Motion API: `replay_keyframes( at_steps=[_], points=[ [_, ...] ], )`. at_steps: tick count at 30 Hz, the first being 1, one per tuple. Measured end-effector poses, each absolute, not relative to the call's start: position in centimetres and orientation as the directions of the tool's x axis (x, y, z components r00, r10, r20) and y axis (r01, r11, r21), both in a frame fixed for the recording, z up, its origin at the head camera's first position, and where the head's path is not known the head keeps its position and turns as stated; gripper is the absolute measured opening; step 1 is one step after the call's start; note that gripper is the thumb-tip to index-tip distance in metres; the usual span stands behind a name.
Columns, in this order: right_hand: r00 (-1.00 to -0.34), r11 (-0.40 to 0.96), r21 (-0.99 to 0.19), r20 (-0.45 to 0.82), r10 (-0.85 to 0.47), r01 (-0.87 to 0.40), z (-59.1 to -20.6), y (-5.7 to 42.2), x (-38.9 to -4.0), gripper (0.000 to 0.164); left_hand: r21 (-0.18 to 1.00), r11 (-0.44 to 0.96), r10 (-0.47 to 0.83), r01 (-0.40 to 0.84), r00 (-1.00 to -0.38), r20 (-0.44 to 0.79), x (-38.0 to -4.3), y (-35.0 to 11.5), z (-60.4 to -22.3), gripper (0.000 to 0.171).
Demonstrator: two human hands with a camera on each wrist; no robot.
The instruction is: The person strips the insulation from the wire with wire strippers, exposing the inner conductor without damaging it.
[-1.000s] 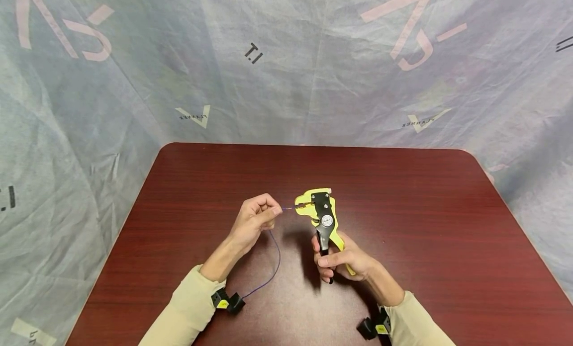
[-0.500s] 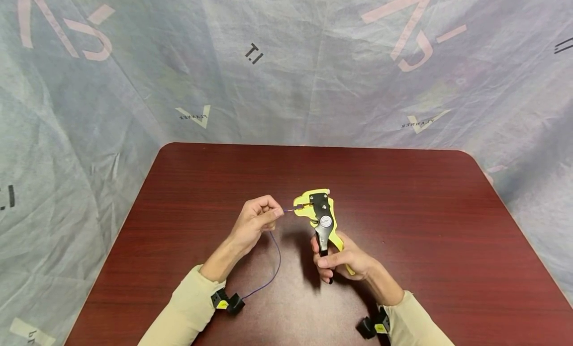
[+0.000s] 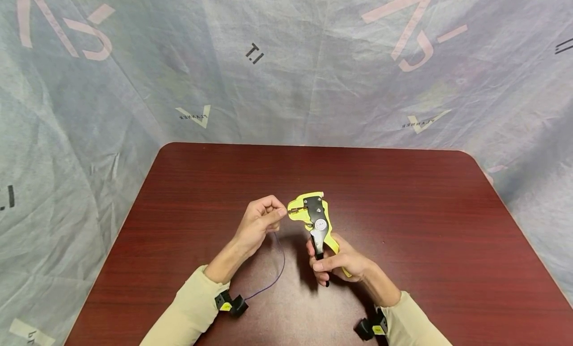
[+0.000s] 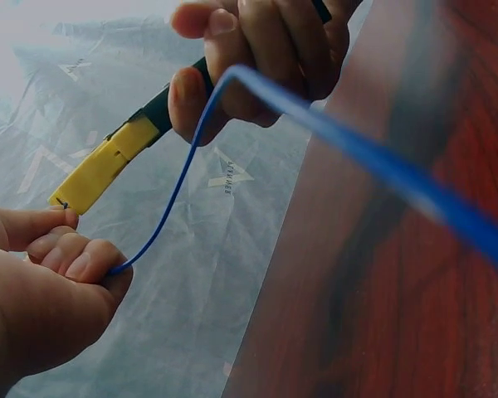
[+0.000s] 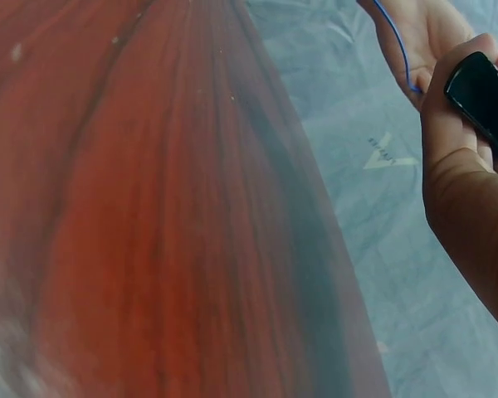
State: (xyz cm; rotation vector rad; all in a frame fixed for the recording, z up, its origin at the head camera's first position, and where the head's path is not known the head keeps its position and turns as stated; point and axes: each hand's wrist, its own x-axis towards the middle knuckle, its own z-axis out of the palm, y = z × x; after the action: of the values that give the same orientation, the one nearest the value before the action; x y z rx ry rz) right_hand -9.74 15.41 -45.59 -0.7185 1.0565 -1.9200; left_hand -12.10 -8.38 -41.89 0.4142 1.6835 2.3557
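Observation:
My left hand (image 3: pixel 259 221) pinches a thin blue wire (image 4: pixel 168 217) near its end, fingertips right at the nose of a yellow and black wire stripper (image 3: pixel 317 214). The wire's tip enters the tool's front slot. From under the left fingers the rest of the wire loops down toward the left wrist. My right hand (image 3: pixel 342 261) grips the stripper by its handles, holding it upright over the table with its nose to the left. In the left wrist view, the stripper's yellow nose (image 4: pixel 95 174) meets the left thumb and finger. The right wrist view shows only a dark handle end (image 5: pixel 481 95).
A dark red wooden table (image 3: pixel 380 187) spreads beneath both hands. Grey printed sheeting (image 3: pixel 286 87) hangs behind it and at both sides. A black camera (image 3: pixel 239 305) sits on the left wrist and another camera (image 3: pixel 364 329) on the right.
The stripper has shifted slightly left and down in the right hand, and the left hand has edged right. The gap between left fingertips and the stripper's nose has closed.

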Motion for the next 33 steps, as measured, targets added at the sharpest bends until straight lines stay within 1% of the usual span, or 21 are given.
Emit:
replay_keyframes(
  at_steps=[4,10,13,18,25,31,32,33],
  points=[
    [-0.516,-0.307,-0.875,0.078,-0.853,0.375,-45.50,15.30,-9.63,0.021,0.948,-0.319,0.326,-0.011,-0.940,0.099,-12.05,-8.31,-41.86,0.024],
    [-0.574,-0.260,-0.902,0.016,-0.819,0.346,-45.26,15.07,-9.31,0.018,0.950,-0.312,0.321,0.002,-0.941,0.108,-11.97,-8.22,-42.00,0.025],
    [-0.604,-0.243,-0.902,-0.024,-0.797,0.356,-45.20,14.99,-9.18,0.020,0.950,-0.313,0.317,0.004,-0.942,0.108,-11.96,-8.08,-42.08,0.022],
    [-0.636,-0.243,-0.901,-0.045,-0.771,0.358,-45.29,15.02,-9.14,0.022,0.953,-0.301,0.276,0.025,-0.955,0.112,-12.02,-7.79,-42.21,0.017],
    [-0.636,-0.269,-0.902,-0.009,-0.772,0.339,-45.46,15.19,-9.30,0.021,0.962,-0.270,0.232,0.033,-0.968,0.098,-12.07,-7.81,-42.24,0.009],
    [-0.625,-0.295,-0.893,0.020,-0.780,0.340,-45.48,15.13,-9.11,0.020,0.961,-0.273,0.239,0.047,-0.964,0.115,-11.98,-7.98,-42.25,0.019],
    [-0.623,-0.299,-0.891,0.025,-0.782,0.340,-45.50,15.14,-9.09,0.020,0.960,-0.276,0.241,0.047,-0.964,0.116,-11.98,-8.00,-42.24,0.019],
    [-0.622,-0.303,-0.890,0.029,-0.783,0.340,-45.52,15.14,-9.08,0.020,0.959,-0.280,0.243,0.047,-0.963,0.118,-11.98,-8.01,-42.23,0.015]
  ],
)
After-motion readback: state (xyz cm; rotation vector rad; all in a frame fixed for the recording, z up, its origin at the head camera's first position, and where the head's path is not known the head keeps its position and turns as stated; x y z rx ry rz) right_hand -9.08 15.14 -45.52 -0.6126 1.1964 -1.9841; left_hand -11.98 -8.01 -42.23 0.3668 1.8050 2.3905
